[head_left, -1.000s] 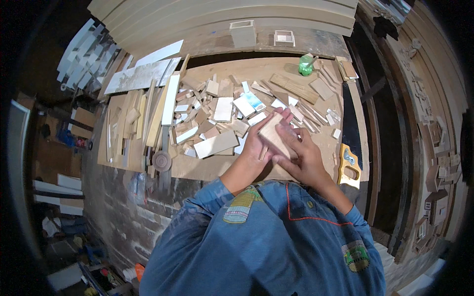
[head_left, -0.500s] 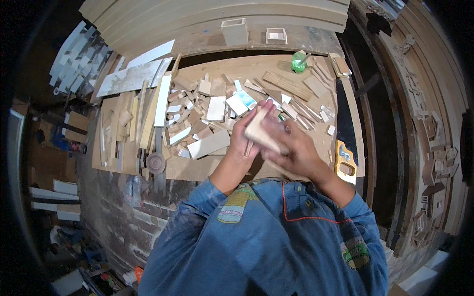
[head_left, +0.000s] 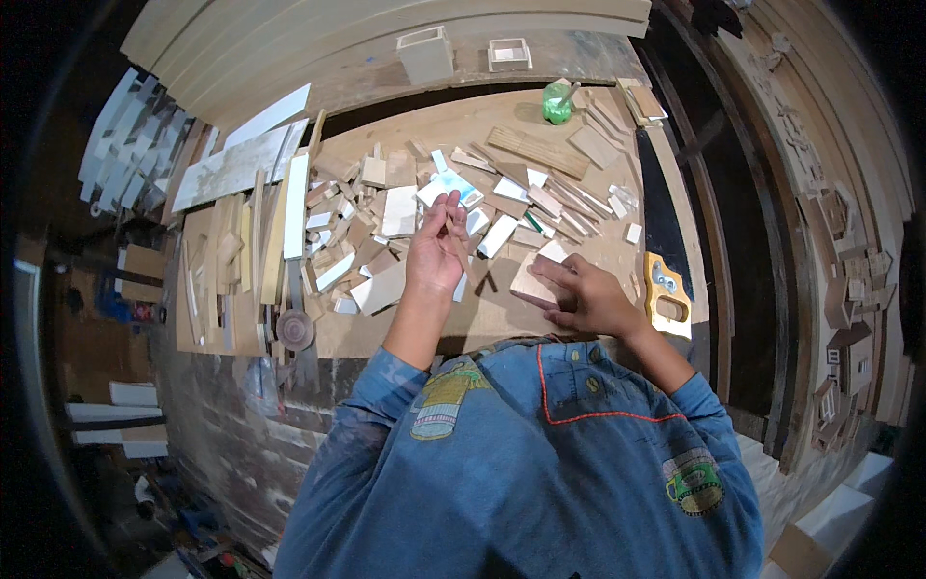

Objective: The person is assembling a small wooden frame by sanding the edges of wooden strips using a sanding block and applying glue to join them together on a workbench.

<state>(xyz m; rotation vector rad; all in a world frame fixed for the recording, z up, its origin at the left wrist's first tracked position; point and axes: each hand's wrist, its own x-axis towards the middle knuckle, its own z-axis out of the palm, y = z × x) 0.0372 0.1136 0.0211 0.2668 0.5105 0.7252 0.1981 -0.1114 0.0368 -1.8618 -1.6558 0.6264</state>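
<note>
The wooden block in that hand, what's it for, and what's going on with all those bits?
A person in a blue shirt is gripping a pale wooden block with the right hand. The left hand is raised with its fingers together; I can't tell whether something small is in it. Brown, cream and white flat pieces lie jumbled on a light brown board. What the block is for doesn't show.

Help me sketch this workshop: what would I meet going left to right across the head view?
A stack of white pieces, a round wooden disc, the left hand, the right hand gripping a wooden block, a yellow-handled saw.
</note>
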